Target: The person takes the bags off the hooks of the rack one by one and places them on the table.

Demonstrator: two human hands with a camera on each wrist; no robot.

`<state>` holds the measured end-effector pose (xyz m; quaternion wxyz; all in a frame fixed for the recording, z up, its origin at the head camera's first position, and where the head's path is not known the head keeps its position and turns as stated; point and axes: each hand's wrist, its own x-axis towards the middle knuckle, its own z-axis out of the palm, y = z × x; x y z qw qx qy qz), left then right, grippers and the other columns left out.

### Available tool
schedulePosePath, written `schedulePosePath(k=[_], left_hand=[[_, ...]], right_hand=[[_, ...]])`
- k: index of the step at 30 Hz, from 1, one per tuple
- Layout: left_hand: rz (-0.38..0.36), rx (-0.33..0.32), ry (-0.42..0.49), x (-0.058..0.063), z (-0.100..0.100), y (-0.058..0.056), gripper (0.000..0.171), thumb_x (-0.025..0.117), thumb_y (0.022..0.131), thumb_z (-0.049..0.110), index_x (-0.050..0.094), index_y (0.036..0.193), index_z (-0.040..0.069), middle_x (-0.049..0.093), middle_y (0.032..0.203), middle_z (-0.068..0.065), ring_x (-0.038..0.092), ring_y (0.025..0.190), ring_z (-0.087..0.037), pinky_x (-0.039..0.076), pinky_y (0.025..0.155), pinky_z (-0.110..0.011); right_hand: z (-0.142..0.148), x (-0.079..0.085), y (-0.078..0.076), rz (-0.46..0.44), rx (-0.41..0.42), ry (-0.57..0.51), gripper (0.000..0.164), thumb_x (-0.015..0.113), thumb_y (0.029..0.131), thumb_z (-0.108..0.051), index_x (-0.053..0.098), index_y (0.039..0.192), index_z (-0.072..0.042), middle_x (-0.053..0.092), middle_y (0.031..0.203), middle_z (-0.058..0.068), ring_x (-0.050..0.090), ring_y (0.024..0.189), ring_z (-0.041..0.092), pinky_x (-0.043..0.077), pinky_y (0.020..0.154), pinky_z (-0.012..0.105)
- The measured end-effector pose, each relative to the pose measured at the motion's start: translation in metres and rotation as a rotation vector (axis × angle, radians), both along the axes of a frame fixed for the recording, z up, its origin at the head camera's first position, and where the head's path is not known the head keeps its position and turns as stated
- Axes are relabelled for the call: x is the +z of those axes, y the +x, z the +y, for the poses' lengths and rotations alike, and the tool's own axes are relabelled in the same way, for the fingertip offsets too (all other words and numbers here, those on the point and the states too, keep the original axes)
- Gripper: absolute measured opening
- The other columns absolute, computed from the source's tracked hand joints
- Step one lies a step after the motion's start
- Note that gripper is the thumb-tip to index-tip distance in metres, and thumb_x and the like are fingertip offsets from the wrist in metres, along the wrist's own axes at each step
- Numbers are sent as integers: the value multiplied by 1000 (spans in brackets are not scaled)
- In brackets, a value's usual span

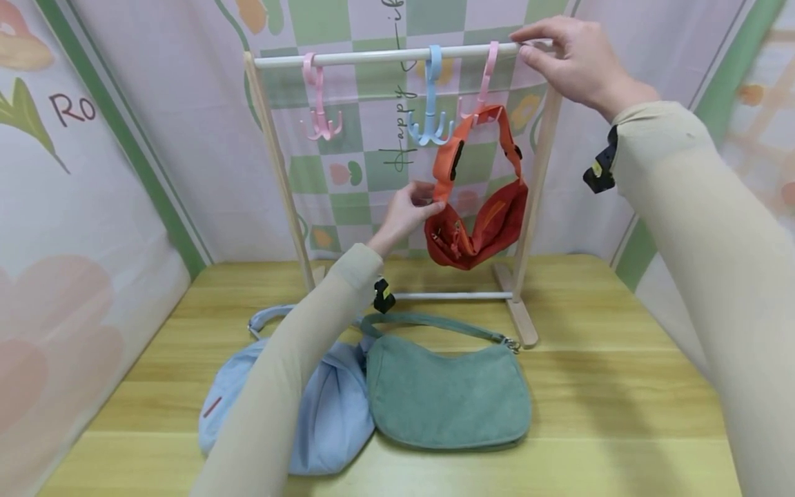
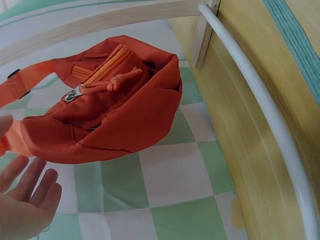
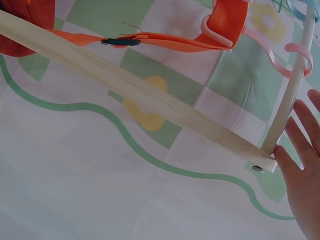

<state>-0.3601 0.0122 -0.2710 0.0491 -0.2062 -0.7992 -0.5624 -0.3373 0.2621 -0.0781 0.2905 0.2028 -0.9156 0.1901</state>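
Observation:
A red-orange waist bag point(image 1: 475, 231) hangs by its orange strap point(image 1: 444, 172) from the right pink hook point(image 1: 487, 76) on the rack. My left hand point(image 1: 406, 214) pinches the strap near the bag's left end, thumb in front and fingers behind. In the left wrist view, the zipper pull point(image 2: 115, 82) on the bag faces up, with the lower fingers point(image 2: 47, 187) apart from the cloth. At the right end of the white top rod point(image 1: 373, 56), my right hand point(image 1: 580, 62) rests with fairly straight fingers, thumb point(image 3: 287, 162) beside the wooden corner.
A blue hook point(image 1: 431, 96) and another pink hook point(image 1: 319, 103) hang further left. A light blue bag point(image 1: 335, 407) and a green shoulder bag point(image 1: 450, 393) lie on the wooden table point(image 1: 596, 414) before the rack. The rack's right foot point(image 1: 518, 314) sticks out beside the green bag.

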Motion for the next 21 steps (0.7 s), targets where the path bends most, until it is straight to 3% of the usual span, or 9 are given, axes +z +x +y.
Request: schedulePosePath(k=[7,21], left_hand=[[-12,-9,-4,0,6,0,47,71,85,22,54,128,10,63,120,-9,61,106,-19,52,86,-26],[-20,-21,-22,1,10,0,52,72,84,17,50,130,9,66,108,-11,63,98,-18,53,80,-27]], right_hand=[[-1,7,-1,-40,29,54,42,42,100,-33,49,138,-17,43,146,11,38,132,32,30,109,53],[-5,12,-2,-136,47,69,43,42,99,-33,46,141,-25,39,149,11,32,131,32,25,111,58]])
